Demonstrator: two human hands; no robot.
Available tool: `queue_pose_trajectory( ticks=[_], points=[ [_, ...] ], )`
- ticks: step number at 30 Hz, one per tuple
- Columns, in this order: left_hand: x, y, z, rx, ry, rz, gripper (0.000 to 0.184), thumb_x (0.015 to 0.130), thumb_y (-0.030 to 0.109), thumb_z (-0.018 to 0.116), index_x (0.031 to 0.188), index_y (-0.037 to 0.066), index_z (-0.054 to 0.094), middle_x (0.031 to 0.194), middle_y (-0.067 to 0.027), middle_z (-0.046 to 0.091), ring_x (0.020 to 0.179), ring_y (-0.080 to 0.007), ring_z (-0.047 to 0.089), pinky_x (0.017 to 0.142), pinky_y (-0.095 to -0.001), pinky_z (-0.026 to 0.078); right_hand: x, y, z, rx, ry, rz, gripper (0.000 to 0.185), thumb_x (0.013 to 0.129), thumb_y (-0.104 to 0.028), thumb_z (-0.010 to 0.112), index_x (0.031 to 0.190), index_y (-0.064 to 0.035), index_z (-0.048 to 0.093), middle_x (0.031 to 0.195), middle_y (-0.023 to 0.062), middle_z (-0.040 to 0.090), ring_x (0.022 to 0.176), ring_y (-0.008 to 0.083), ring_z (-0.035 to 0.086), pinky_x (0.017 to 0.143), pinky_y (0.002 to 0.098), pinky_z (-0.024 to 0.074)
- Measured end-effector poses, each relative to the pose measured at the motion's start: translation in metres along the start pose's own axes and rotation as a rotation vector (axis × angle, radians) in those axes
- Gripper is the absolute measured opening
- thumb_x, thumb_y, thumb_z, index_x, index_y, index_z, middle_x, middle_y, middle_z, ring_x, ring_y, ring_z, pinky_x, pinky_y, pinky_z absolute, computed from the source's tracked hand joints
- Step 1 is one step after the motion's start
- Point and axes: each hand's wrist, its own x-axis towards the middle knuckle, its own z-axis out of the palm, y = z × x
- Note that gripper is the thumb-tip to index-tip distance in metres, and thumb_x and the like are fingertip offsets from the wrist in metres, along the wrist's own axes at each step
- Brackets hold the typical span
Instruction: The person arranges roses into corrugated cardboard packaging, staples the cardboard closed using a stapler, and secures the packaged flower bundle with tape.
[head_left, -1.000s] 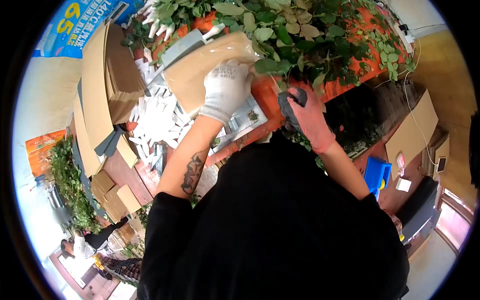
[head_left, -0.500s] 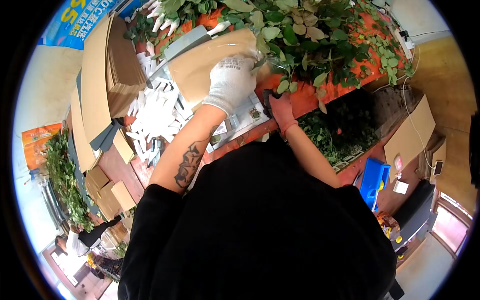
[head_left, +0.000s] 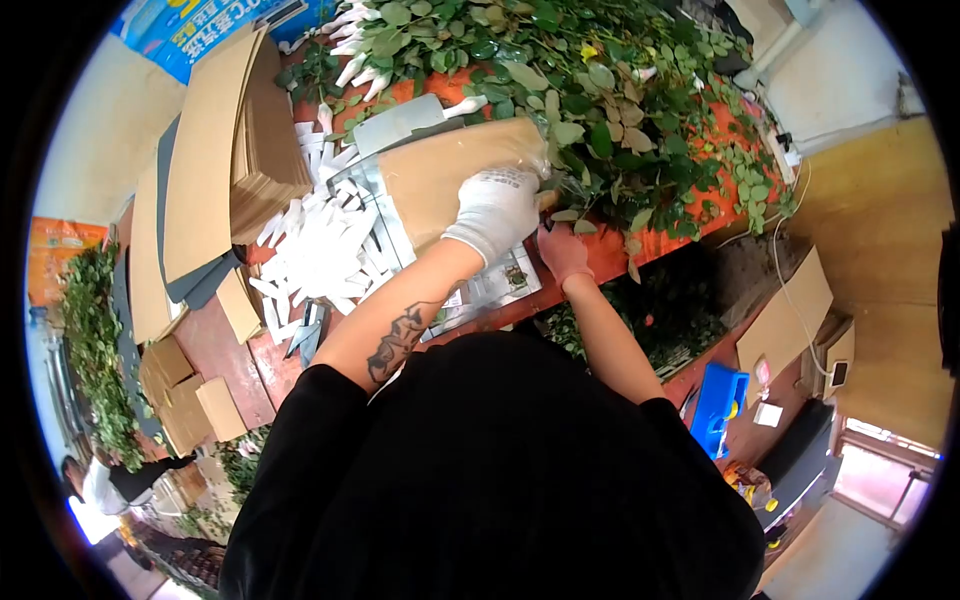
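Observation:
My left hand (head_left: 497, 210), in a white knitted glove, is closed over the right end of a brown cardboard wrap (head_left: 425, 170) with clear plastic around it. Its fingertips are partly hidden. Leafy stems (head_left: 570, 130) lie against that end of the wrap. Just below and to the right, my right hand (head_left: 565, 252), in a reddish glove with dark fingertips, is closed at the table edge under the leaves. What it holds, if anything, is hidden. Under the wrap is a clear plastic sheet (head_left: 480, 295) over a printed surface.
White paper strips (head_left: 325, 245) are heaped left of the wrap, beside a stack of cardboard sheets (head_left: 235, 150). White-sleeved flower buds (head_left: 355, 50) lie at the back. A blue container (head_left: 718, 405) is at the right. Another person (head_left: 110, 485) is at the far lower left.
The camera view has shifted, so the table sits lower and further right in it. Both hands stay by the right end of the wrap; the right fingers are now more covered by leaves.

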Motion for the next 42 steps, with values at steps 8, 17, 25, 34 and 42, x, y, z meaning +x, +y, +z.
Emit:
queue_pose_trajectory(
  ticks=[8, 17, 25, 34, 42],
  points=[
    [-0.1, -0.053, -0.035, -0.059, 0.312, 0.22, 0.041, 0.074, 0.03, 0.064, 0.106, 0.006, 0.059, 0.11, -0.0136, 0.057, 0.113, -0.0312, 0.049, 0.1, -0.0439, 0.036, -0.058, 0.004, -0.046, -0.218, -0.431, -0.235, 0.045, 0.082, -0.043, 0.057, 0.1, -0.0014, 0.06, 0.106, 0.0233, 0.06, 0.107, 0.0378, 0.055, 0.092, 0.0446, 0.0435],
    [-0.133, -0.065, -0.011, -0.025, 0.403, 0.094, 0.045, 0.074, 0.03, 0.065, 0.113, 0.009, 0.057, 0.118, -0.0129, 0.055, 0.119, -0.0304, 0.045, 0.104, -0.0431, 0.031, -0.054, -0.253, -0.123, -0.33, -0.116, -1.611, 0.035, 0.076, -0.009, 0.063, 0.11, -0.0153, 0.06, 0.115, 0.0083, 0.057, 0.108, 0.0271, 0.055, 0.097, 0.0376, 0.0408],
    [-0.212, -0.082, -0.006, -0.725, 0.51, -0.01, 0.038, 0.083, 0.018, 0.062, 0.116, 0.0, 0.058, 0.106, -0.0182, 0.063, 0.098, -0.0335, 0.06, 0.085, -0.0382, 0.048, -0.042, -0.318, -0.022, -1.662, -0.694, -1.773, 0.023, 0.066, -0.013, 0.067, 0.088, -0.0064, 0.067, 0.088, 0.0083, 0.068, 0.085, 0.0239, 0.066, 0.07, 0.0366, 0.0527],
    [-0.198, -0.081, 0.028, -1.057, 0.606, -0.361, 0.036, 0.087, 0.015, 0.061, 0.117, -0.003, 0.057, 0.105, -0.0116, 0.063, 0.097, -0.0159, 0.059, 0.086, -0.0301, 0.047, -0.021, -0.309, -0.044, -1.552, -0.708, -1.945, 0.017, 0.07, -0.016, 0.063, 0.083, -0.0067, 0.069, 0.083, 0.0101, 0.068, 0.08, 0.0254, 0.066, 0.07, 0.0376, 0.0532],
    [-0.098, -0.1, -0.006, -1.485, 0.484, -0.222, 0.054, 0.097, 0.032, 0.047, 0.137, -0.003, 0.035, 0.136, -0.0161, 0.043, 0.121, -0.0223, 0.047, 0.102, -0.0338, 0.039, -0.003, -0.296, -0.203, -0.957, -0.314, -2.115, 0.007, 0.068, -0.018, 0.059, 0.065, -0.0116, 0.058, 0.069, 0.0006, 0.06, 0.07, 0.0191, 0.061, 0.062, 0.0331, 0.0477]
  ],
)
